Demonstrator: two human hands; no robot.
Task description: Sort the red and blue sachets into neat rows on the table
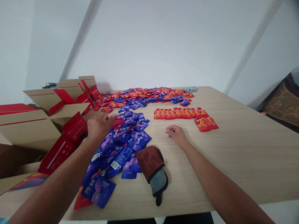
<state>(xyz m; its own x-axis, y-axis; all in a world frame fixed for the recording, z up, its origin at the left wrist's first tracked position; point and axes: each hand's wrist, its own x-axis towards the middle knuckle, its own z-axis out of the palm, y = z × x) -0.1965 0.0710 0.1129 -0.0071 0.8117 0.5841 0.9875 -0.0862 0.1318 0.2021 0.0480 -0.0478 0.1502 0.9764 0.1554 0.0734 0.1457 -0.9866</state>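
My left hand (100,125) reaches over the left pile, its fingers closed on the edge of a red packet (118,123). Under and around it lie many loose purple packets (121,157) printed with round fruit. My right hand (177,135) rests on the table with its fingers curled together and nothing visible in them. Just beyond that hand, a row of overlapping red-orange packets (179,113) is laid out. A few more red-orange packets (206,123) overlap at the row's right end.
Open cardboard boxes (30,127) with red flaps stand along the left side. A long mixed heap of packets (147,95) lies at the back by the wall. A brown and grey cloth pouch (151,165) sits near the front of the wooden table (233,149). Grey cloth (191,89) lies far back.
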